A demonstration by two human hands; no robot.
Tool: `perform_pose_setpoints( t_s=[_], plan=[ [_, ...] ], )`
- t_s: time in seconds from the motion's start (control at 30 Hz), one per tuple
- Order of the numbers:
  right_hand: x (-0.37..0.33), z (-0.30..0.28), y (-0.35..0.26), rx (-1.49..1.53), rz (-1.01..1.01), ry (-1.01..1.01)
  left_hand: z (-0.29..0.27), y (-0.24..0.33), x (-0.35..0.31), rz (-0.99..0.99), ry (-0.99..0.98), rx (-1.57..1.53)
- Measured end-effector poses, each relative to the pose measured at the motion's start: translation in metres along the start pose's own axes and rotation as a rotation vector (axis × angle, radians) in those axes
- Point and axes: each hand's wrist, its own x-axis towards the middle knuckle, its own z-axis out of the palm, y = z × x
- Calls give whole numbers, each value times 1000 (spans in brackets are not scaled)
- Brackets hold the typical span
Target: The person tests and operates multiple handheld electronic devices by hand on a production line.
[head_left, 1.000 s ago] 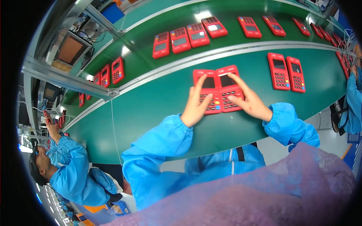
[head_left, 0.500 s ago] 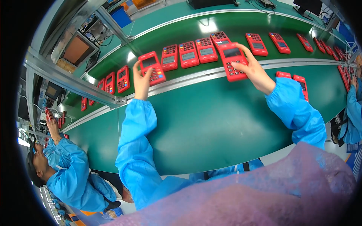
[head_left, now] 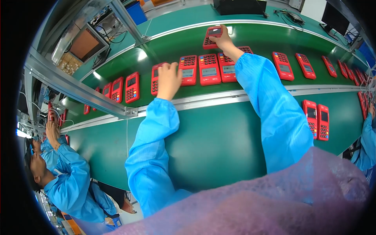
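Pink-violet fuzzy fabric (head_left: 274,203) was seen blurred across the lower edge, nearest the camera. Beyond it, a flat green workbench surface (head_left: 219,145) was noted, with two red keypad terminals (head_left: 317,119) lying side by side near its right end. Both forearms, in light blue smock sleeves, were extended over the bench and across a metal rail (head_left: 219,98) to a dark green conveyor belt (head_left: 164,51).

The left hand (head_left: 169,80) was laid, fingers loosely curled, on top of a red handheld payment terminal with a grey keypad and small screen (head_left: 156,80); whether it was gripped or only touched could not be told. That unit lay on the belt at the left end of a tight row of like red terminals (head_left: 208,69).

Farther out, the right hand (head_left: 222,39) was closed around a second red payment terminal (head_left: 212,37), held at the far side of the belt beyond the row.

More red terminals (head_left: 282,65) were spaced along the belt to the right. At lower left, a co-worker in a blue smock (head_left: 66,184) was seen at the line.
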Motion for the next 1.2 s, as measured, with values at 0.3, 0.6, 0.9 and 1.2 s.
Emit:
perform_pose_setpoints(
  t_s=[0.3, 0.6, 0.9, 1.2],
  plan=[
    [-27, -18, -40, -1037, -419, -685, 11, 31, 26, -306, -655, 122],
    [-104, -2, -59, -1499, -792, -1081, 34, 17, 45, -403, -708, 119],
    [-116, 24, -56, -1623, -713, -1112, 5, -19, 44, -430, -602, -90],
    [-82, 11, -58, -1566, -1227, -1091, -115, 27, 11, -339, -324, -570]
  ],
)
